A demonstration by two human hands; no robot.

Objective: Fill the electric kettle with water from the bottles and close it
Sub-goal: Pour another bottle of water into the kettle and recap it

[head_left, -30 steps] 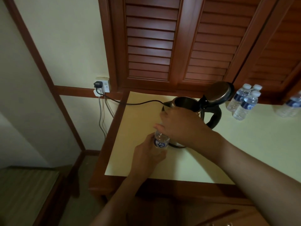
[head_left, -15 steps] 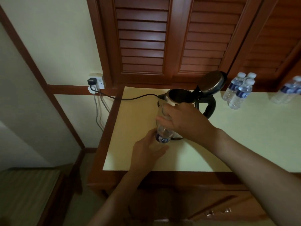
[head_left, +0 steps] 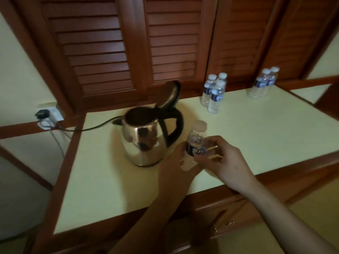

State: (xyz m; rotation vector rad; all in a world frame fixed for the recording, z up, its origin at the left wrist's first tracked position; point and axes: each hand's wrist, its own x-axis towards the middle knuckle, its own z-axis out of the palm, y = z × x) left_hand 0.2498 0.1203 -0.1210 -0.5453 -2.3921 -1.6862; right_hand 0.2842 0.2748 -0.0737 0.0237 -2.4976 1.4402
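Note:
A shiny steel electric kettle [head_left: 145, 140] stands on the cream countertop [head_left: 110, 189] with its lid [head_left: 169, 94] hinged up and its mouth uncovered. Just right of the kettle is a small clear water bottle [head_left: 195, 143] with a blue label and a pale cap on top, standing upright. My left hand [head_left: 176, 162] grips its lower body from the left. My right hand [head_left: 225, 162] holds its side from the right. Both hands are in front of and to the right of the kettle's black handle.
Three capped bottles [head_left: 213, 92] stand at the back by the louvred wooden doors [head_left: 165, 43], and two more bottles [head_left: 262, 83] stand further right. The kettle's black cord [head_left: 95, 126] runs left to a wall socket [head_left: 47, 114]. A wooden edge borders the counter.
The bottle and both hands have moved from in front of the kettle to its right side. The bottle stands upright with its cap visible. The view has swung so the kettle sits further left.

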